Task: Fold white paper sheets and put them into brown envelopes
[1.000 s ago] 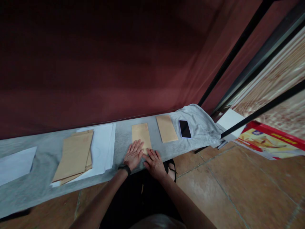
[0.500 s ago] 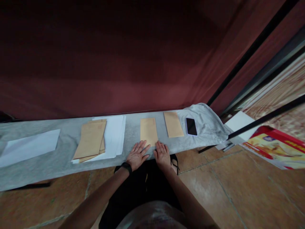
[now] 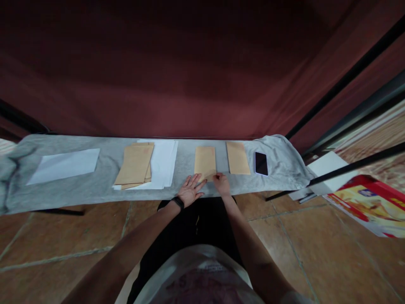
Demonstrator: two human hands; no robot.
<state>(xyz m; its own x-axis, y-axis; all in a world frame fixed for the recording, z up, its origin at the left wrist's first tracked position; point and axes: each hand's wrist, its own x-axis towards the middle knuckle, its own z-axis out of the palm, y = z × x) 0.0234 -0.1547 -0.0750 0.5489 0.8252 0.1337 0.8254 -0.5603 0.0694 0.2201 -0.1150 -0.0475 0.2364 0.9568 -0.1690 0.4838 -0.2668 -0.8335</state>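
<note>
A brown paper envelope (image 3: pixel 205 160) lies flat in front of me on the grey cloth. My left hand (image 3: pixel 189 191), wearing a black wristband, rests with fingers spread over its lower left corner. At the lower right corner, my right hand (image 3: pixel 222 184) has its fingers curled together in a pinch on the envelope's edge. A second brown envelope (image 3: pixel 238 158) lies just right of it. On the left, a pile of brown envelopes (image 3: pixel 135 164) partly covers several white paper sheets (image 3: pixel 164 164).
The long narrow table carries a grey cloth (image 3: pixel 104 194). A single white sheet (image 3: pixel 65 166) lies at its left, a phone (image 3: pixel 261 164) at its right. Behind rises a dark red wall (image 3: pixel 190 93). A red and yellow box (image 3: pixel 370 202) stands right, near black metal bars (image 3: pixel 357 166).
My right hand has gone from flat with outstretched fingers to curled at the envelope's lower right corner. The left hand stays spread on the envelope. The view has shifted slightly.
</note>
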